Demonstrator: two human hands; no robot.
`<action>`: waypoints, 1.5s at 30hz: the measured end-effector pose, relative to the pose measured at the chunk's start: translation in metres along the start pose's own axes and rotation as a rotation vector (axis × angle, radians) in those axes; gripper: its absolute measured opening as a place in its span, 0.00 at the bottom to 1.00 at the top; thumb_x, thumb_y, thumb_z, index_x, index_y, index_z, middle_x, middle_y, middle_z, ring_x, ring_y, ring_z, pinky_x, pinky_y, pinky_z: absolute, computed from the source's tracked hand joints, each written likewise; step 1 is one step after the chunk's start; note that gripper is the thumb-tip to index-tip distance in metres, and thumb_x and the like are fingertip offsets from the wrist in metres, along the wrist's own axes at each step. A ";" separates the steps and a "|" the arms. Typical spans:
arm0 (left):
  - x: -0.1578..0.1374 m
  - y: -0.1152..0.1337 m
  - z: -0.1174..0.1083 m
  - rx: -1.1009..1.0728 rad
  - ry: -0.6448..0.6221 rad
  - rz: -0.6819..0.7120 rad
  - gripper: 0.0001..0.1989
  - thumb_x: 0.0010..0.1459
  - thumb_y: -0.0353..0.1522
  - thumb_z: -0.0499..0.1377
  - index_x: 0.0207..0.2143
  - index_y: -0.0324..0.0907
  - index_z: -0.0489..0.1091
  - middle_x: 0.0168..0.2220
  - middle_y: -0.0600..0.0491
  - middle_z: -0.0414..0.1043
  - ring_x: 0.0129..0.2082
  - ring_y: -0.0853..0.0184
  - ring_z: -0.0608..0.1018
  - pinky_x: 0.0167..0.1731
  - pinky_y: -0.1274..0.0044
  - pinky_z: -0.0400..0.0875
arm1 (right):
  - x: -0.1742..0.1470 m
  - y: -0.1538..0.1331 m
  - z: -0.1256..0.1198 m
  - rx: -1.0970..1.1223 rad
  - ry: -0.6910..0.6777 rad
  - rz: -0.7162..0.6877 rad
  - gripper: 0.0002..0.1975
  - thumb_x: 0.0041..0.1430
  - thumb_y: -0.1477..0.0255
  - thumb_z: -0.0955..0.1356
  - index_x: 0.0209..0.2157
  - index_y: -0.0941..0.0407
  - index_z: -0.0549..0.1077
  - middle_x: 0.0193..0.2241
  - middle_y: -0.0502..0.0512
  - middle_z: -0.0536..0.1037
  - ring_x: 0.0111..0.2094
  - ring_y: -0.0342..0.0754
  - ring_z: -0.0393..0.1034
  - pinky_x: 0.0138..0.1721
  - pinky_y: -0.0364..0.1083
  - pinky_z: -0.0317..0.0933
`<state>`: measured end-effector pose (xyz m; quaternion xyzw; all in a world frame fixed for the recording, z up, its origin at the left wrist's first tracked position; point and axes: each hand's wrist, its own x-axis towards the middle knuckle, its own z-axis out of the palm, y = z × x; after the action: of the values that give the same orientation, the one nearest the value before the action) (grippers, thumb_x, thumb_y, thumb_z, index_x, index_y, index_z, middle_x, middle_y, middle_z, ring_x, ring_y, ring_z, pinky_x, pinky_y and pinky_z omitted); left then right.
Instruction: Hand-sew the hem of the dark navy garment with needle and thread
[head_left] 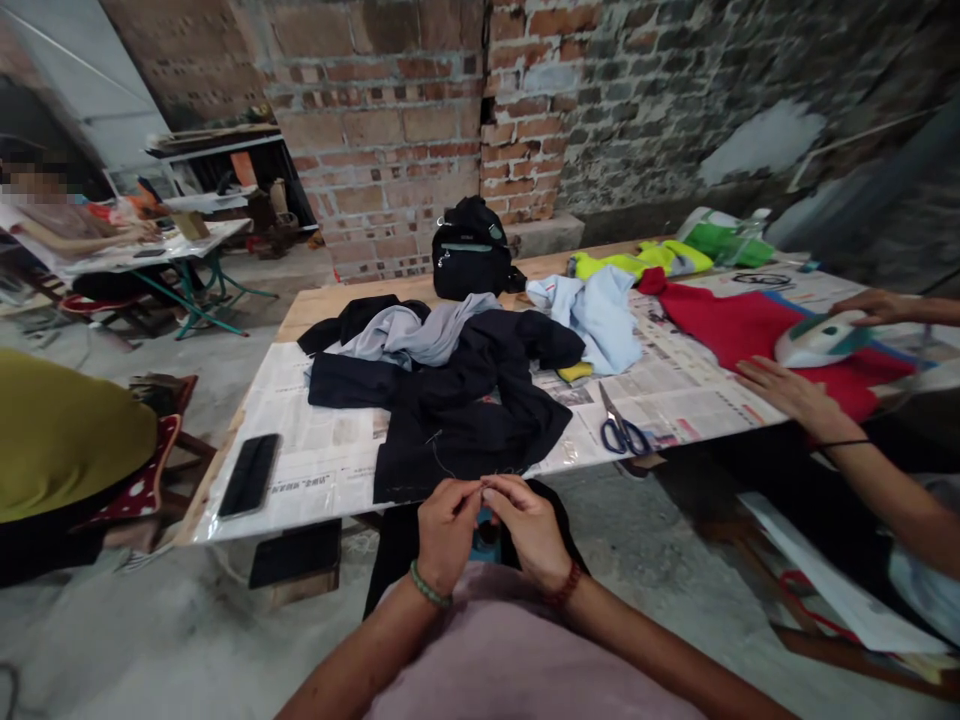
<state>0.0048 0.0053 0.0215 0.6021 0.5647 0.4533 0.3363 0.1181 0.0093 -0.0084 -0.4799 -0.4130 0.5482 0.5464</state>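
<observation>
My left hand (448, 530) and my right hand (529, 530) meet at the fingertips just off the table's front edge. Both are closed in a pinch, and whatever lies between the fingers is too small to make out. Right beyond them a black garment (457, 430) spreads over the newspaper, its near edge close to my fingers. A thin pale thread (441, 455) curls on the black cloth. Grey cloth (427, 330) lies bunched on top of the dark pile. To the right rest scissors (622, 430) with dark blue handles, their blades pointing away from me.
A black phone (250, 475) lies at the table's left. Farther back are a black bag (471, 250), light blue cloth (592, 315) and yellow-green cloth (637, 260). On the right, a co-worker's hands press an iron (817, 340) on a red garment (712, 325). Other people sit at left.
</observation>
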 end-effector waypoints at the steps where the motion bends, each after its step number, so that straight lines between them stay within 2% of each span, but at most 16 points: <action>1: -0.001 -0.001 -0.001 0.020 0.005 0.024 0.09 0.53 0.33 0.54 0.32 0.42 0.74 0.27 0.54 0.69 0.21 0.75 0.68 0.21 0.82 0.64 | 0.000 0.000 0.001 0.006 0.007 -0.003 0.10 0.47 0.65 0.68 0.33 0.53 0.76 0.37 0.54 0.69 0.32 0.44 0.64 0.24 0.40 0.60; 5: -0.004 -0.007 0.000 0.068 0.012 0.085 0.08 0.53 0.31 0.54 0.31 0.43 0.73 0.26 0.54 0.69 0.23 0.74 0.69 0.24 0.81 0.65 | -0.001 -0.002 0.002 0.025 0.015 -0.016 0.09 0.46 0.65 0.69 0.31 0.53 0.76 0.35 0.54 0.69 0.28 0.42 0.62 0.24 0.40 0.59; 13: -0.006 -0.007 0.006 0.096 -0.033 0.099 0.09 0.54 0.30 0.52 0.29 0.43 0.73 0.25 0.54 0.69 0.24 0.74 0.70 0.27 0.81 0.66 | -0.002 -0.005 0.000 0.056 0.011 -0.016 0.07 0.46 0.67 0.69 0.28 0.54 0.76 0.33 0.53 0.69 0.28 0.41 0.62 0.25 0.40 0.58; 19: -0.006 -0.003 0.007 0.155 -0.038 0.093 0.09 0.51 0.27 0.52 0.26 0.42 0.72 0.24 0.55 0.69 0.25 0.73 0.70 0.29 0.81 0.66 | -0.004 -0.003 0.001 0.059 0.006 -0.017 0.08 0.45 0.67 0.69 0.29 0.54 0.76 0.34 0.53 0.71 0.32 0.44 0.63 0.28 0.41 0.59; 24: -0.007 -0.002 0.010 0.168 -0.080 0.093 0.09 0.52 0.28 0.53 0.26 0.43 0.73 0.24 0.55 0.70 0.25 0.72 0.70 0.29 0.81 0.65 | -0.002 -0.007 0.000 0.057 0.019 0.002 0.07 0.45 0.67 0.69 0.26 0.56 0.75 0.28 0.52 0.71 0.30 0.43 0.62 0.29 0.41 0.58; 28: -0.005 -0.006 0.001 0.153 -0.169 0.102 0.10 0.51 0.27 0.53 0.32 0.43 0.74 0.31 0.54 0.73 0.28 0.72 0.72 0.30 0.81 0.66 | 0.001 -0.011 -0.010 0.002 -0.054 0.072 0.09 0.45 0.66 0.68 0.26 0.57 0.74 0.25 0.50 0.71 0.27 0.41 0.61 0.29 0.41 0.57; 32: -0.001 -0.013 -0.019 0.194 -0.082 0.079 0.12 0.52 0.28 0.53 0.39 0.42 0.71 0.37 0.51 0.71 0.23 0.75 0.69 0.26 0.81 0.67 | 0.003 -0.015 -0.022 -0.122 -0.189 0.172 0.10 0.46 0.64 0.68 0.27 0.57 0.74 0.24 0.50 0.72 0.25 0.41 0.61 0.27 0.40 0.55; 34: 0.001 -0.013 -0.028 0.223 -0.095 0.119 0.13 0.53 0.29 0.52 0.40 0.43 0.70 0.39 0.50 0.69 0.24 0.75 0.69 0.26 0.80 0.69 | 0.005 -0.017 -0.025 -0.181 -0.239 0.192 0.09 0.46 0.65 0.67 0.25 0.57 0.73 0.23 0.50 0.72 0.25 0.41 0.61 0.26 0.40 0.54; 39: 0.001 -0.004 -0.034 0.405 -0.230 0.313 0.15 0.54 0.28 0.52 0.43 0.44 0.69 0.44 0.50 0.66 0.41 0.68 0.71 0.41 0.76 0.69 | 0.007 -0.021 -0.023 -0.392 -0.315 0.100 0.07 0.49 0.72 0.63 0.22 0.57 0.70 0.20 0.48 0.70 0.23 0.41 0.62 0.27 0.40 0.55; 45: -0.001 -0.004 -0.025 0.611 -0.270 0.346 0.13 0.55 0.30 0.52 0.42 0.44 0.69 0.41 0.51 0.68 0.37 0.71 0.73 0.37 0.80 0.70 | 0.009 -0.022 -0.023 -0.663 -0.376 -0.146 0.08 0.52 0.73 0.61 0.27 0.57 0.72 0.24 0.50 0.72 0.27 0.42 0.65 0.31 0.40 0.57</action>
<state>-0.0199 0.0019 0.0263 0.8156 0.5144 0.2305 0.1308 0.1459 0.0181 0.0077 -0.4909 -0.6939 0.4230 0.3140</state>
